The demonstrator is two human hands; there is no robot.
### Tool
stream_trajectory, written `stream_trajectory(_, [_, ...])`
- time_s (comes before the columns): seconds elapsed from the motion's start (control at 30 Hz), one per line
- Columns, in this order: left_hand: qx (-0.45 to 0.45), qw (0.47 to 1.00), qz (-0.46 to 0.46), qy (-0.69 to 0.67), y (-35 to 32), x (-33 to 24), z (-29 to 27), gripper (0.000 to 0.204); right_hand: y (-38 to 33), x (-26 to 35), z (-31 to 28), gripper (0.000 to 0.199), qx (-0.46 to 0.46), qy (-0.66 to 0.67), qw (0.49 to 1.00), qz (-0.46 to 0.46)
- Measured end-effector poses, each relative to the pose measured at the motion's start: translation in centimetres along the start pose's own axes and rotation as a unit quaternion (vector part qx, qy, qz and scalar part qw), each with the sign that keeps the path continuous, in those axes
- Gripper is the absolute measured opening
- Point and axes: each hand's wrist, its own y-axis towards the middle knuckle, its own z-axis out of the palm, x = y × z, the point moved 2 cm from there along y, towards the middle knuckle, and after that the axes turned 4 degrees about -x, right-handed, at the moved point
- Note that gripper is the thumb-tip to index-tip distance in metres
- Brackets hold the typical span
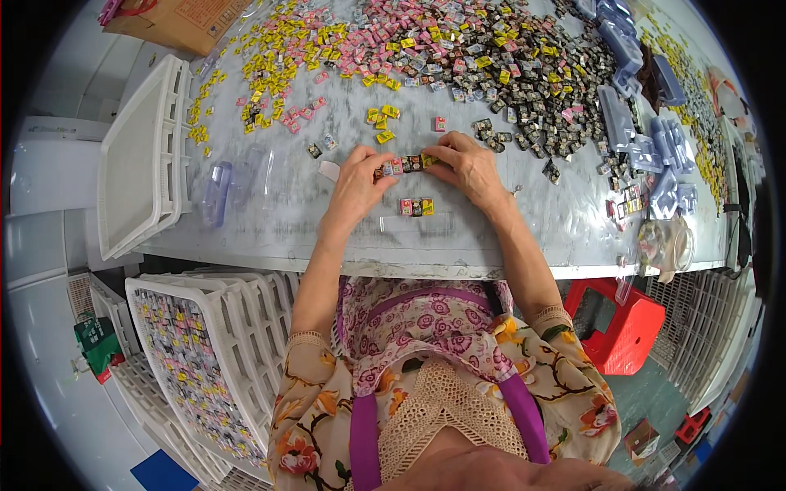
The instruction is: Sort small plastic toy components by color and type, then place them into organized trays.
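Observation:
A short row of tiny printed packs (403, 166), pink, black and yellow, lies between my two hands over the table. My left hand (359, 182) closes its fingers on the row's left end. Fingertips of my right hand (471, 169) pinch the yellow end on the right. Just nearer to me is a second short row of packs (417, 207), pink and yellow, with a narrow clear plastic piece (398, 223) beside it. Beyond my hands sit a few loose yellow packs (381, 119) and a single pink pack (440, 124). My fingers hide parts of the held row.
Heaps of loose yellow packs (270, 69), pink packs (381, 37) and black packs (548, 106) cover the table's far side. Clear plastic trays (647, 151) lie at right, others (217, 192) at left. White crates (135, 164) stand left; a red stool (626, 331) is below right.

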Motion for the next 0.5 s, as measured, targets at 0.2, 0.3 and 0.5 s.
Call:
stream_trajectory(0.2, [-0.080,0.990,0.107,0.040,-0.5,0.4,0.7,0.031,-0.3,0.3,0.0,0.028,0.005,0.001,1.000,0.006])
stream_trajectory(0.3, [-0.088,0.990,0.108,0.036,-1.1,-0.3,0.2,0.030,-0.2,0.8,-0.4,0.028,0.014,0.034,0.999,0.023])
stream_trajectory(0.5, [-0.078,0.995,0.066,0.016,-5.0,-3.1,-1.6,0.027,-1.4,4.4,-3.2,0.029,0.046,0.073,0.996,0.039])
